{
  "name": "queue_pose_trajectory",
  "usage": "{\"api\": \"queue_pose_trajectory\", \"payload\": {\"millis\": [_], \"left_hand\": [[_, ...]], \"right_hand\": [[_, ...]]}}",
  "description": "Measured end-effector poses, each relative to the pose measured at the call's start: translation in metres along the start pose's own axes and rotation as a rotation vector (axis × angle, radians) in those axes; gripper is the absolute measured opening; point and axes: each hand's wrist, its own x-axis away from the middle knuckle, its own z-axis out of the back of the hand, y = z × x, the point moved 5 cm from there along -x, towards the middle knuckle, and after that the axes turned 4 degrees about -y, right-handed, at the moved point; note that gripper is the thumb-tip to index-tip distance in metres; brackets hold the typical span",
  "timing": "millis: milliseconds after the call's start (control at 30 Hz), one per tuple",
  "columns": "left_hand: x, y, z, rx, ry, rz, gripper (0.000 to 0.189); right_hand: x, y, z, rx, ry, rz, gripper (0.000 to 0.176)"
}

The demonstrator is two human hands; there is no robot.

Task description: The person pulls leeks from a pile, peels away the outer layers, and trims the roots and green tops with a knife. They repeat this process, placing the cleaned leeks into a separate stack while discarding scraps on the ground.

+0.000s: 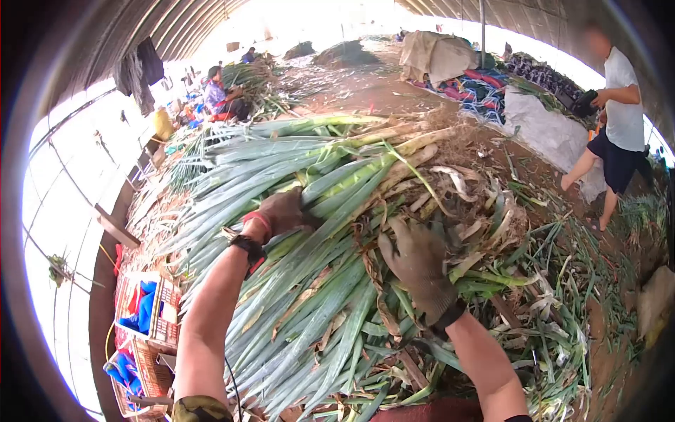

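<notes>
Left hand (283, 211) among leaves (295, 316), grip unclear

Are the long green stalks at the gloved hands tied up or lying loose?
Loose: the green stalks fan out across a heap, no tie visible.

Green leaves (309, 344) look smooth and waxy, roots (460, 144) rough and fibrous, gloves (422, 267) matt cloth.

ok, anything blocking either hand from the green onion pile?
Nothing visible. The left hand is right in among the leaves of the green onion pile. The right hand is over the pile nearer the root ends, with only a withered leaf beside it. Whether its fingertips touch is unclear.
</notes>
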Motion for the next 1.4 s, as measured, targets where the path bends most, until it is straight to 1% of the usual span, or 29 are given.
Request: {"api": "queue_pose_trajectory", "payload": {"millis": [67, 133, 233, 333, 367, 467, 500, 567, 667, 700, 767, 867, 967, 1000, 1067, 1100, 1167, 1267, 1300, 1333, 1367, 1400], "left_hand": [[0.003, 0.003, 0.0, 0.041, -0.007, 0.032, 0.076], [0.002, -0.001, -0.003, 0.035, -0.04, 0.049, 0.075], [0.017, 0.019, 0.009, 0.039, 0.007, 0.027, 0.069], [0.015, 0.018, 0.005, 0.038, 0.008, 0.128, 0.056], [0.011, 0.01, -0.001, 0.017, 0.018, 0.14, 0.055], [0.01, 0.008, -0.001, 0.012, 0.033, 0.152, 0.056], [0.009, 0.007, -0.001, 0.005, 0.044, 0.151, 0.057], [0.009, 0.007, -0.002, 0.014, 0.031, 0.152, 0.058], [0.008, 0.003, -0.004, 0.013, -0.003, 0.151, 0.06], [0.007, 0.003, -0.004, 0.018, -0.007, 0.142, 0.06], [0.003, -0.004, -0.01, 0.056, 0.0, 0.129, 0.06], [0.005, -0.004, -0.009, 0.066, 0.012, 0.125, 0.057], [0.01, 0.001, -0.008, 0.144, -0.024, 0.134, 0.055], [0.014, 0.003, -0.009, 0.135, -0.027, 0.116, 0.059], [0.021, 0.005, -0.013, 0.114, -0.029, 0.08, 0.068], [0.025, 0.007, -0.018, 0.143, 0.002, 0.041, 0.073], [0.038, 0.02, -0.016, 0.144, -0.033, 0.053, 0.073], [0.067, 0.056, -0.011, 0.121, -0.057, 0.044, 0.076], [0.077, 0.069, -0.014, 0.116, -0.064, 0.038, 0.077], [0.086, 0.08, -0.018, 0.111, -0.072, 0.033, 0.077], [0.093, 0.089, -0.024, 0.116, -0.071, 0.004, 0.08], [0.103, 0.104, -0.024, 0.089, -0.095, 0.004, 0.081]], "right_hand": [[-0.035, -0.026, 0.001, -0.12, -0.04, 0.198, 0.037], [-0.063, -0.045, -0.016, -0.094, 0.148, 0.374, 0.043], [-0.112, -0.059, -0.035, 0.024, 0.262, 0.428, 0.051], [-0.148, -0.055, -0.063, 0.072, 0.099, 0.415, 0.057], [-0.166, -0.055, -0.076, 0.145, 0.116, 0.445, 0.063], [-0.2, -0.04, -0.099, 0.168, 0.111, 0.552, 0.066], [-0.209, -0.039, -0.1, 0.158, 0.169, 0.561, 0.068], [-0.23, -0.026, -0.109, 0.228, 0.013, 0.466, 0.068], [-0.261, -0.004, -0.131, 0.197, -0.256, 0.222, 0.059], [-0.263, 0.003, -0.135, 0.198, -0.324, 0.19, 0.056], [-0.265, 0.011, -0.143, 0.233, -0.407, 0.194, 0.051], [-0.262, 0.017, -0.151, 0.367, -0.471, 0.27, 0.046], [-0.255, 0.023, -0.154, 0.625, -0.506, 0.42, 0.047], [-0.249, 0.026, -0.156, 0.737, -0.502, 0.493, 0.048], [-0.235, 0.036, -0.161, 0.92, -0.475, 0.629, 0.053], [-0.23, 0.046, -0.175, 0.931, -0.439, 0.639, 0.056], [-0.212, 0.057, -0.181, 0.799, -0.412, 0.801, 0.061], [-0.147, 0.032, -0.096, 1.149, -0.187, 0.829, 0.059], [-0.135, 0.034, -0.087, 0.901, -0.364, 0.762, 0.054], [-0.12, 0.047, -0.085, 0.776, -0.416, 0.779, 0.051], [-0.104, 0.059, -0.083, 0.701, -0.422, 0.756, 0.045], [-0.093, 0.061, -0.07, 0.566, -0.48, 0.635, 0.033]]}}
